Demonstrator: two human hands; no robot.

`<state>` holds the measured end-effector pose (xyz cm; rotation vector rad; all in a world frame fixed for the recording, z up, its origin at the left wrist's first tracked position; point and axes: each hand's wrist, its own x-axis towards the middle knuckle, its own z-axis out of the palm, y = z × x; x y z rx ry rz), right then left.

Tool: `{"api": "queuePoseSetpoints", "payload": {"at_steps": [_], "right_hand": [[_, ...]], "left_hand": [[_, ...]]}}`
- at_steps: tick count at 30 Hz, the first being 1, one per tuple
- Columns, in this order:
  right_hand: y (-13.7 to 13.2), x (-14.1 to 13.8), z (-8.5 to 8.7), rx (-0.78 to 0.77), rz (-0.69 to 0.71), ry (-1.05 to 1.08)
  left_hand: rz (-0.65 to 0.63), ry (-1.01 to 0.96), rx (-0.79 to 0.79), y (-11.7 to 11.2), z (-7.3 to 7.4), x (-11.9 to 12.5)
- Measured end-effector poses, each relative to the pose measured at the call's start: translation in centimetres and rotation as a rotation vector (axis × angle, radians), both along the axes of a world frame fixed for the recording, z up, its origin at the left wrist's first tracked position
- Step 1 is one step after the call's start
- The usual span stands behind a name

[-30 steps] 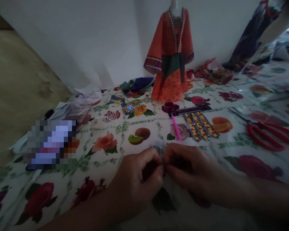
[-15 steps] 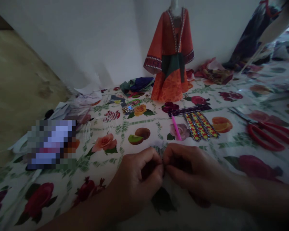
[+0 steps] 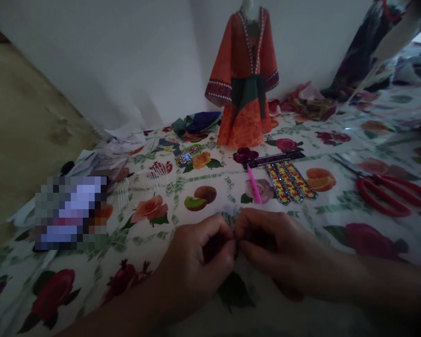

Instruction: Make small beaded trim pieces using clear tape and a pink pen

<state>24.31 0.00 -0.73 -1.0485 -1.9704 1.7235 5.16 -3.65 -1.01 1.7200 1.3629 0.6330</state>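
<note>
Head view: left hand [image 3: 196,255], right hand [image 3: 284,248] pinched lower centre, contents unclear; orange fabric robe [image 3: 240,56] upper centre apparently trimmed; yellow-red gem-edged strips [image 3: 288,182] centre-right, loose.

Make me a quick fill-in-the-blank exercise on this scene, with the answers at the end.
The scissors have ____ handles.
The pen-like stick beside the patterned strips is ____.
The left hand and right hand are close together; the scissors lie nearer the ____ one.
On the dressed figure, the skirt is ____ above and orange below.

Missing words: red; pink; right; green.
</note>
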Motion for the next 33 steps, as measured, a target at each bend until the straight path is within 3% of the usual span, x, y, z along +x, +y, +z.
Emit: {"api": "queuePoseSetpoints", "payload": {"at_steps": [33], "right_hand": [[0.09, -0.11, 0.08, 0.023, -0.012, -0.003]], "left_hand": [[-0.008, -0.002, 0.000, -0.04, -0.09, -0.09]]}}
